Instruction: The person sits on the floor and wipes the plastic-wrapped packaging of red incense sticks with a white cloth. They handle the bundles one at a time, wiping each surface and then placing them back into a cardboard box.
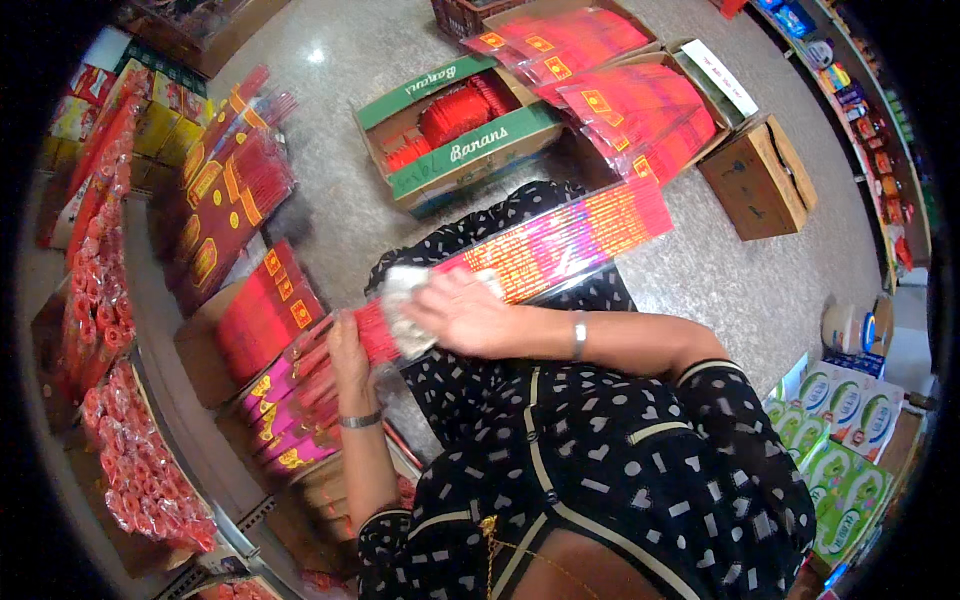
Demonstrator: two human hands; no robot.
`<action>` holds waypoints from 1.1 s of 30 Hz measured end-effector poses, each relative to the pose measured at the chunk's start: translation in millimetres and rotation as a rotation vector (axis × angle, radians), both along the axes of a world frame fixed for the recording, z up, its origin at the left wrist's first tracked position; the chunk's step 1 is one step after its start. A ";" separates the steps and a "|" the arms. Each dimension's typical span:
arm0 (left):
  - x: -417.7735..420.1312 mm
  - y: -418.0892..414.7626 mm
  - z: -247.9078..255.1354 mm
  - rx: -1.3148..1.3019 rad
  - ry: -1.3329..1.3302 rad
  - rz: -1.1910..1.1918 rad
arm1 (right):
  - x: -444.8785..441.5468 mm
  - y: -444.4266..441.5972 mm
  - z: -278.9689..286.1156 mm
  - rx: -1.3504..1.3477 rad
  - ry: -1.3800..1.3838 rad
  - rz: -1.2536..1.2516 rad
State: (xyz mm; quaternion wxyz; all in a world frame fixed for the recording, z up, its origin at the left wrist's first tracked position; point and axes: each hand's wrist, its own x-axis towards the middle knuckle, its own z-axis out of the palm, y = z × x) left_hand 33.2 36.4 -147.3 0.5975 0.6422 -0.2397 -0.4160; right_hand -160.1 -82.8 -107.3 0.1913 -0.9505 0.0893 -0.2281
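Across my lap lies a long, flat plastic-wrapped pack of thin red sticks (559, 244) that look like incense, with shiny gold print. My left hand (349, 352) grips its near left end. Under my right hand (461, 311) is a crumpled white cloth (405, 315), pressed onto the pack's upper side. The right fingers are spread over the cloth and slightly blurred. Patterned dark trousers show beneath the pack.
Ahead on the floor stand a green-edged carton (480, 146) of red packets, boxes of red plastic-wrapped packs (637, 112) and a brown carton (757, 180). Left are maroon packs (240, 187) and a shelf of wrapped red rolls (142, 457). Tissue packs (847, 487) are stacked right.
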 end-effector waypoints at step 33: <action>19.7 15.8 55.1 0.167 0.176 -0.253 | -289.8 -165.5 -36.1 1.665 -0.717 -1.022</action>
